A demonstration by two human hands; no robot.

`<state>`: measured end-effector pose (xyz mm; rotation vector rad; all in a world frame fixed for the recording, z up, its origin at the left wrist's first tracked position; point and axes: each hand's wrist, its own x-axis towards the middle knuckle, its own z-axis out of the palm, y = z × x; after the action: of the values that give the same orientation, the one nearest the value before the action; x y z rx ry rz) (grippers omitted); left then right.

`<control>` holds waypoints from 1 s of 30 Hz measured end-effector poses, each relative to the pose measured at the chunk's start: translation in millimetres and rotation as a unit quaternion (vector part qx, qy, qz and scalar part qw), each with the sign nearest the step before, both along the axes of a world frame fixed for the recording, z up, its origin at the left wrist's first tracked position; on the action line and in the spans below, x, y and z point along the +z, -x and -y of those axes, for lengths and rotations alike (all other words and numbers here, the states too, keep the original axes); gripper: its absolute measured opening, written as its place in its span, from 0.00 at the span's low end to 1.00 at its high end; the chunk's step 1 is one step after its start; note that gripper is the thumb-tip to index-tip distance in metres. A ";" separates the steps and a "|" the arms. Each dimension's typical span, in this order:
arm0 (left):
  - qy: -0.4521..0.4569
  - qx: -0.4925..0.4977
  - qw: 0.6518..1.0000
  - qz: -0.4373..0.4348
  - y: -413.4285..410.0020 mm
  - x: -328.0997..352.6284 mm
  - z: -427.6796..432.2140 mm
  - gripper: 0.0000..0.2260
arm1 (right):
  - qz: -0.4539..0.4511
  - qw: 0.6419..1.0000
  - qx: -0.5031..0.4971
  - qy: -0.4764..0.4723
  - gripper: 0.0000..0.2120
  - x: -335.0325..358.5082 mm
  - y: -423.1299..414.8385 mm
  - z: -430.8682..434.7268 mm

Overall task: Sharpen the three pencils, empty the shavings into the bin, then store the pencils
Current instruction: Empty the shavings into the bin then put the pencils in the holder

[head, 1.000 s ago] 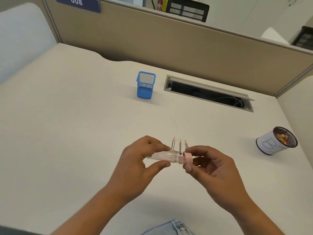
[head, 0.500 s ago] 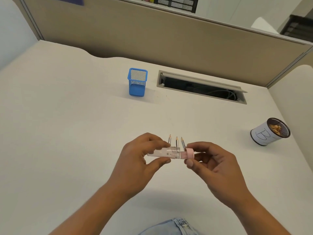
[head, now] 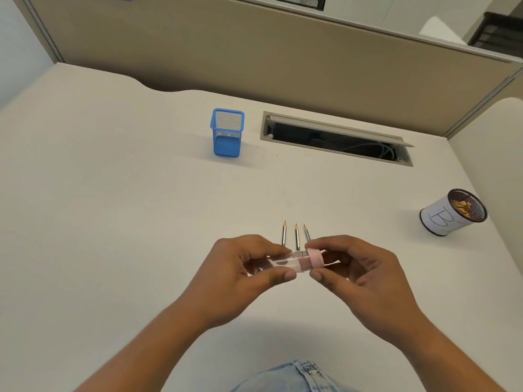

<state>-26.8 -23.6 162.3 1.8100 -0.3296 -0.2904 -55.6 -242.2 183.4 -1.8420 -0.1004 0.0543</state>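
Three sharpened pencils (head: 296,236) lie side by side on the desk (head: 113,222), tips pointing away, their near ends hidden behind my hands. Above them I hold a sharpener: my left hand (head: 240,275) grips its clear tube (head: 285,263), and my right hand (head: 359,275) pinches its pink cap (head: 315,258). Cap and tube are joined. A blue mesh pencil holder (head: 227,132) stands upright at the back. A white-wrapped mesh bin (head: 452,212) with shavings inside stands at the right.
An open cable slot (head: 336,138) is cut into the desk behind the pencils, to the right of the blue holder. A beige partition (head: 283,52) walls off the back. My denim-clad knee (head: 297,377) shows at the bottom edge.
The camera has tilted, so everything sits lower in view. My hands keep the same hold on the sharpener, and the pencils have not moved.
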 end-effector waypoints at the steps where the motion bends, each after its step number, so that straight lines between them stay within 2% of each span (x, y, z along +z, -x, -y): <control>1: 0.014 -0.007 1.000 -0.027 0.0 -0.9 -1.1 0.12 | 0.008 1.000 0.009 0.007 0.14 1.3 0.2 0.5; 8: 0.120 -0.041 0.977 -0.171 1.8 -1.3 0.4 0.09 | 0.037 0.999 0.029 0.022 0.15 4.8 3.3 3.3; 12: 0.149 -0.050 0.968 -0.197 3.4 -0.6 2.8 0.09 | 0.045 0.998 0.032 0.033 0.18 6.0 6.2 4.4; 19: 0.123 -0.021 0.986 -0.109 5.9 1.4 11.1 0.12 | 0.001 0.999 -0.020 0.040 0.14 10.5 15.0 7.5; 26: 0.084 0.007 0.996 0.000 13.0 3.5 17.0 0.11 | -0.013 1.000 -0.026 -0.011 0.15 17.9 19.2 6.4; 30: 0.053 0.022 0.996 0.062 17.1 8.2 17.8 0.11 | -0.025 0.999 -0.033 -0.025 0.10 17.9 20.3 5.6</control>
<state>-43.9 -41.5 170.5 1.7320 -0.3849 -0.1268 -76.0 -247.8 201.4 -1.7910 -0.0045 0.0515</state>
